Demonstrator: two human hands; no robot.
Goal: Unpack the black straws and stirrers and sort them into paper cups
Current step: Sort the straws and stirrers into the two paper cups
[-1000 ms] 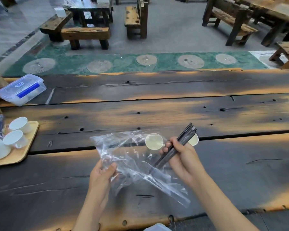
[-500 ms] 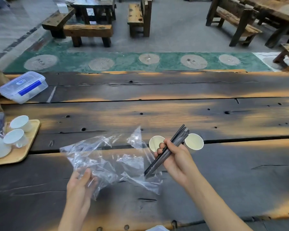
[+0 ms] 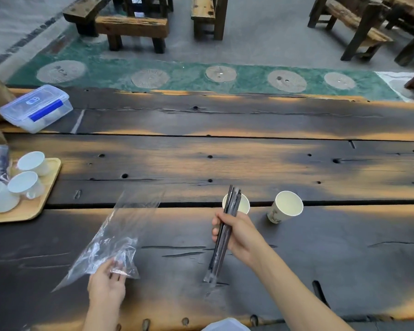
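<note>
My right hand (image 3: 239, 234) grips a bundle of black straws and stirrers (image 3: 221, 244) near its upper end, held almost upright above the dark wooden table (image 3: 320, 259). The bundle's top crosses in front of a paper cup (image 3: 243, 204). A second paper cup (image 3: 286, 207) stands to the right, apart from the hand. My left hand (image 3: 106, 284) pinches the lower end of the clear plastic bag (image 3: 120, 235), which is off the bundle and stretched out to the left.
A wooden tray (image 3: 37, 206) with white ceramic cups (image 3: 25, 185) sits at the left edge. A clear lidded plastic box (image 3: 37, 108) lies at the far left. Benches and tables stand on the floor beyond the table.
The bag has come fully off the bundle and my left hand has drawn it leftward. My right hand has turned the bundle more upright.
</note>
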